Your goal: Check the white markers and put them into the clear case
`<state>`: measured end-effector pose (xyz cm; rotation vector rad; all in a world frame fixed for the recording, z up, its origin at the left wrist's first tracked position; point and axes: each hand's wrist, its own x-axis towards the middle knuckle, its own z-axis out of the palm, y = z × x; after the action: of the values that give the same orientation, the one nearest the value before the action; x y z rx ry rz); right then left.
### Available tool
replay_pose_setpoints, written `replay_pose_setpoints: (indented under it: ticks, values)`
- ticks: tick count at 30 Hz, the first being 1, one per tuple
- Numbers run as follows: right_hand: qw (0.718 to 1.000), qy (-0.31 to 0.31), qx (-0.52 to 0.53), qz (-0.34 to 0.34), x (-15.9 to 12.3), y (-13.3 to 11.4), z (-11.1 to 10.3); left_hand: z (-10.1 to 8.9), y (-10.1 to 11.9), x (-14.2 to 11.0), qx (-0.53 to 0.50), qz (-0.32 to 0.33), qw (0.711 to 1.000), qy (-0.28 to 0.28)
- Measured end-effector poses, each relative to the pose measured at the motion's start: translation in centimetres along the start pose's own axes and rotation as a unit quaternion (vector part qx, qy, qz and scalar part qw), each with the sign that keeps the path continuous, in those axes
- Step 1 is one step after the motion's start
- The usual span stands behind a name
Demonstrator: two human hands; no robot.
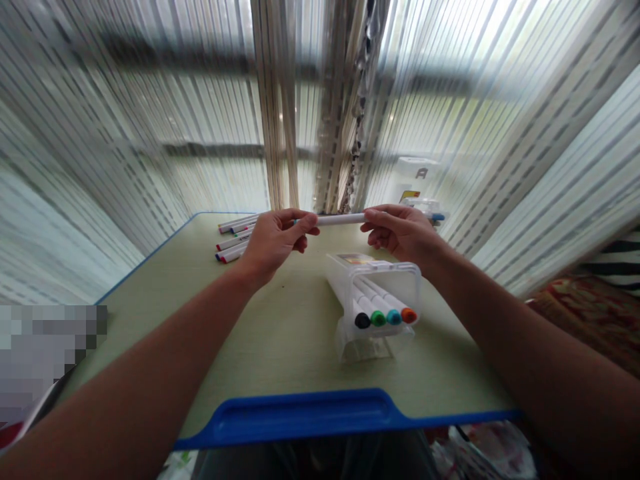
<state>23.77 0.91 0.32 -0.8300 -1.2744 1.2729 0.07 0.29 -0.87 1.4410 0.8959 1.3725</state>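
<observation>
White marker (341, 219) is held level in the air above the far part of the bench (280, 340), between the left hand (267, 243) and the right hand (407, 232). The fingers of both hands are closed lightly on it: the left thumb and fingertips cover one end, where a bit of teal shows, and the right thumb and forefinger pinch the other, the remaining right fingers loosely curled. A light pinch near each end, with both wrists level, should keep the barrel steady; if it is turned or pulled, the force is best kept along its length so that it does not slip. Nearer the person, a clear plastic marker case (336, 280) lies with its open end forward, showing black, green, blue and orange tips; the label (357, 260) on its top is too blurred to read. Loose markers (235, 253) lie beside the left hand. Beyond the right hand, a white container (415, 172) bears a dark A-like mark and a yellow sticker (410, 195); no brand is legible.
</observation>
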Motion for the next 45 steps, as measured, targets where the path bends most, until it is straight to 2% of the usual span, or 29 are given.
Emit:
replay_pose_setpoints:
  ticks: [5,17,30,36,45]
  values:
    - [1.0,0.011,0.004,-0.015,0.1,0.0,0.0,0.1,0.2,0.0,-0.004,-0.006,1.0,0.012]
    - [0.999,0.024,0.0,0.028,-0.1,-0.8,0.0,0.3,0.8,0.1,-0.053,-0.056,0.996,0.041]
    - [0.997,0.045,0.022,0.06,0.0,-1.0,-0.1,0.4,1.1,0.0,-0.078,-0.062,0.995,0.031]
    - [0.997,0.056,0.015,0.06,0.0,-1.0,0.0,0.3,1.0,-0.1,-0.052,-0.055,0.997,0.02]
    - [0.998,0.044,-0.039,0.012,0.1,-0.2,0.0,0.1,0.5,-0.1,0.021,-0.02,0.999,0.02]
